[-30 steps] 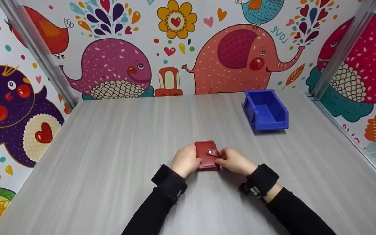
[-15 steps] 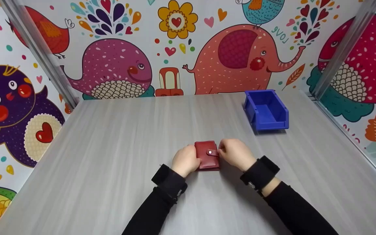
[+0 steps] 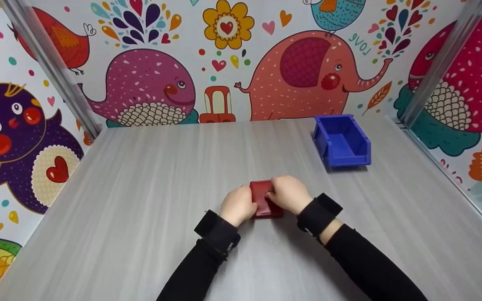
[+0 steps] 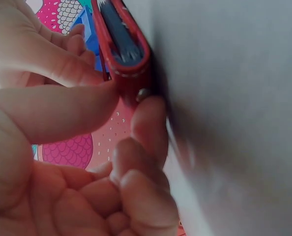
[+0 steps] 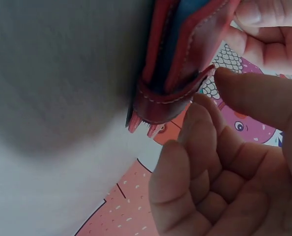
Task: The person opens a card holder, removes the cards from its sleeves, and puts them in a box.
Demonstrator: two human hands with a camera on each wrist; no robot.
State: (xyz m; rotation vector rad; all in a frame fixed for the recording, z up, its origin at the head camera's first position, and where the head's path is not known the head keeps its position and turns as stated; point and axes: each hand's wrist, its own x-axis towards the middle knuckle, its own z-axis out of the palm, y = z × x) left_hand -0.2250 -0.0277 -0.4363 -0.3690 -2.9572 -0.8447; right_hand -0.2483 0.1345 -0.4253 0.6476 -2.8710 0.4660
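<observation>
A small red leather wallet (image 3: 260, 201) lies on the table, folded. My left hand (image 3: 237, 205) grips its left edge, thumb on top and fingertips underneath in the left wrist view. There the wallet's layers (image 4: 124, 49) show from the end, with a dark lining. My right hand (image 3: 290, 193) is at the wallet's right side and covers its snap in the head view. In the right wrist view, the free end of the closing strap (image 5: 170, 103) stands raised off the cover, with the right thumb and index finger pinching at its tip.
A blue plastic bin (image 3: 343, 144) stands at the back right of the pale wood-grain table (image 3: 149, 179). Walls printed with cartoon animals enclose the back and both sides, with metal posts (image 3: 52, 71) at the corners. Each wrist wears a black band (image 3: 218, 234).
My right hand lifts off the wallet's right edge, turns, then moves left over the strap and snap. The left hand and the wallet stay in place.
</observation>
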